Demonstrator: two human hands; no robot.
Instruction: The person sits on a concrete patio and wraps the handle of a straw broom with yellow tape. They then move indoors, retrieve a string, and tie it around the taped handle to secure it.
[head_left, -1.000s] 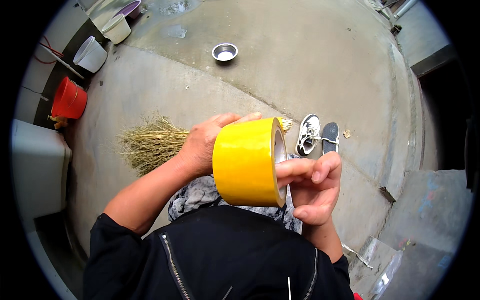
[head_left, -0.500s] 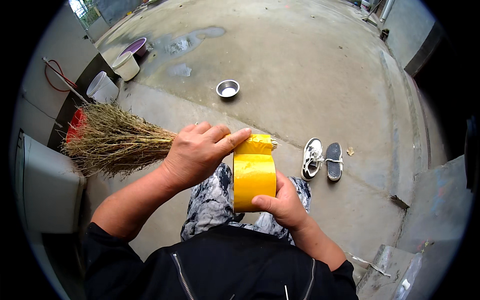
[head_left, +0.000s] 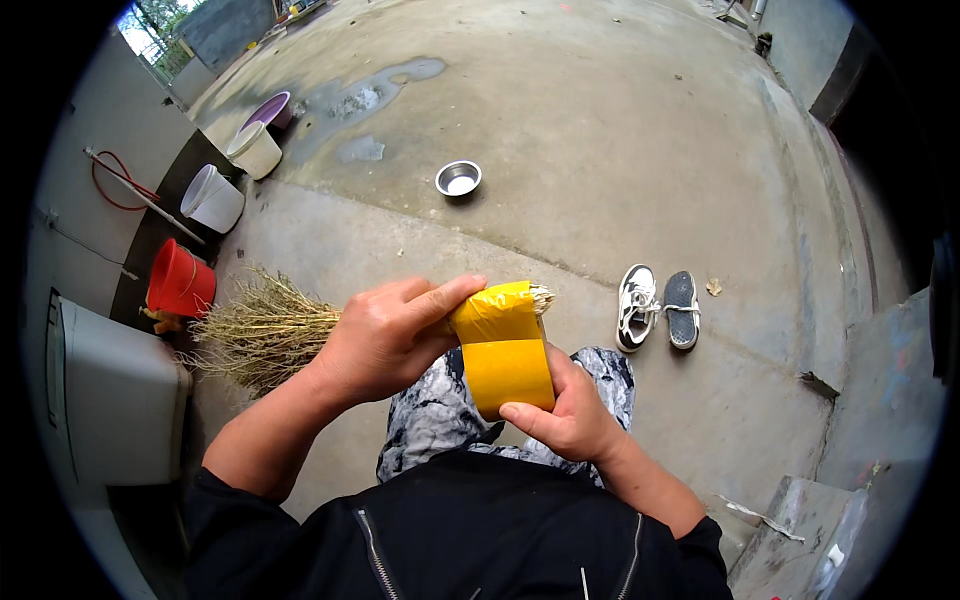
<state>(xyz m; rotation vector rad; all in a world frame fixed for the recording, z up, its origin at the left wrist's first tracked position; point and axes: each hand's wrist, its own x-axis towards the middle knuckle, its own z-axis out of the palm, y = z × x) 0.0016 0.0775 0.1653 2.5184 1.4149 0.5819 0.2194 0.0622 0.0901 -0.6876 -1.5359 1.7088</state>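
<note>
Since half a second ago, the yellow roll of adhesive tape [head_left: 510, 375] has been swung down below the broom's end, and a stretch of yellow tape [head_left: 492, 312] is now seen drawn up from it and wrapped over the bundled stalk handle of the straw-coloured twig broom [head_left: 265, 330]. The head has been tipped too, so more of the concrete yard floor [head_left: 620, 130] is taken in.

The left hand [head_left: 385, 340] is closed over the handle just left of the wrapped band, thumb laid along the top and touching the tape's edge; the handle is gripped firmly. The right hand [head_left: 570, 415] is cupped under the roll, thumb pressed on its lower rim, fingers hidden behind it; the roll is held fast, though how the hidden fingers lie cannot be told.

Now the relation that matters: the broom's long axis is laid left to right across the lap, bristles fanned out to the person's left, the cut stalk tips [head_left: 541, 294] poking out to the right just past the tape. The roll is hung directly below the wrapped end, its strip running nearly square to that axis. The right hand is the nearer one to the roll; the left is the nearer one to the handle.

Beyond, a pair of sneakers [head_left: 658, 305], a small steel bowl [head_left: 458, 179], a red bucket [head_left: 180, 283] and pale buckets [head_left: 213, 198] are left on the floor, well apart from the hands.
</note>
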